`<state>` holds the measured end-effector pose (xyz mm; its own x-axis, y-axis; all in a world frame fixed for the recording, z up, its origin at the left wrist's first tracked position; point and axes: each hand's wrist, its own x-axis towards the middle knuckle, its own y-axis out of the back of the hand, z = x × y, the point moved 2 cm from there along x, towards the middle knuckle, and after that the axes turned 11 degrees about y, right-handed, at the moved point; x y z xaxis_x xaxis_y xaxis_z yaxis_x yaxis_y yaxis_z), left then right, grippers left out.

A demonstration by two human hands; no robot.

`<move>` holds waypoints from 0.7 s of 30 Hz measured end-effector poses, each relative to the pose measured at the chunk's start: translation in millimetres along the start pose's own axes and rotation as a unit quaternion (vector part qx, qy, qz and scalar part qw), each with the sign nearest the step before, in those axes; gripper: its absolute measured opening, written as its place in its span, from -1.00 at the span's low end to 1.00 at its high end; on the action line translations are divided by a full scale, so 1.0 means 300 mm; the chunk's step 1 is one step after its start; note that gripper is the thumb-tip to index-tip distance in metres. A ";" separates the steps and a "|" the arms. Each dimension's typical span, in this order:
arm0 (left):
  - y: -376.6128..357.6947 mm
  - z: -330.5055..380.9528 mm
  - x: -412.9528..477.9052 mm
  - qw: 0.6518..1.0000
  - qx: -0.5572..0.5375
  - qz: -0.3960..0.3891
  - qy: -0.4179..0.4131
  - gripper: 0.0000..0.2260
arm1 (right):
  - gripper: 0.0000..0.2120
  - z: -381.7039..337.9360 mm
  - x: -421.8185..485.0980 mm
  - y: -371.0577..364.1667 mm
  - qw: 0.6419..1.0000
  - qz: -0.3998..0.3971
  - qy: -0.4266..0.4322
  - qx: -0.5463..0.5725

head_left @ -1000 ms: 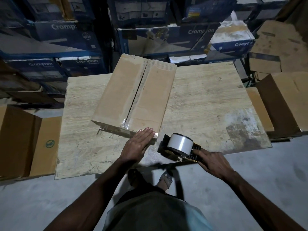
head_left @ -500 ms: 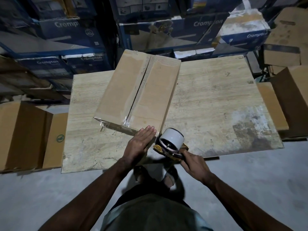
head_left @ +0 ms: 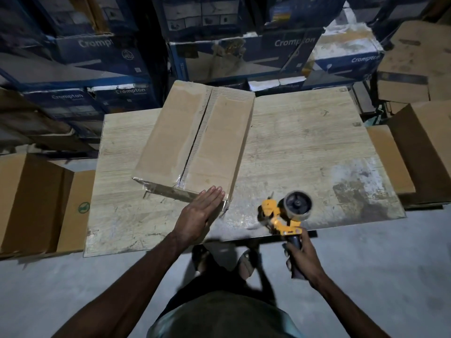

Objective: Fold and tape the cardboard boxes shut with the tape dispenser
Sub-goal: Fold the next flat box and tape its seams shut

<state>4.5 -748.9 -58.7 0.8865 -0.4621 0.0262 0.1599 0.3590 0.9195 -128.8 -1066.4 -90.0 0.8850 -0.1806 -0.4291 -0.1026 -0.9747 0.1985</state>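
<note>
Brown rectangular cardboard box [head_left: 195,142] on pale wood-grain tabletop [head_left: 305,147], left of centre, top flaps folded shut, seam running from near edge to far edge. Clear tape [head_left: 158,189] wrinkled across near end face.

Left hand [head_left: 197,213] flat, fingers straight and together, pressed on near right corner of box; gripping nothing. Right hand [head_left: 301,257] clenched round dark handle of yellow-and-black tape dispenser [head_left: 285,213], held at near table edge, well apart from box. Dispenser blurred; contact with tabletop not discernible.

Wide stretch of tabletop showing between box and right table edge, worn whitish towards near right corner. Brown cartons [head_left: 31,203] just beside left table edge, further brown cartons [head_left: 424,152] against right edge. Blue printed cartons [head_left: 102,52] stacked close behind far edge. Grey concrete floor [head_left: 366,276] along near side.
</note>
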 end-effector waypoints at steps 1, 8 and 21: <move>-0.009 0.017 0.003 1.000 0.004 -0.003 0.000 -0.36 | -0.73 -0.003 0.034 -0.001 0.998 0.042 -0.015 0.048; -0.125 0.187 0.011 0.992 -0.070 -0.016 0.101 -0.26 | -0.71 -0.011 0.255 -0.054 0.916 0.242 -0.063 0.314; 0.341 -0.236 -0.152 0.970 -0.077 0.055 0.223 -0.34 | -0.49 -0.124 0.111 -0.108 0.906 0.378 0.034 -0.186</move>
<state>11.4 -633.6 6.5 0.9960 -0.0293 -0.0840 0.0870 0.5189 0.8504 -79.1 -1036.0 -78.1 0.6527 -0.7576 0.0071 -0.5427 -0.4610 0.7021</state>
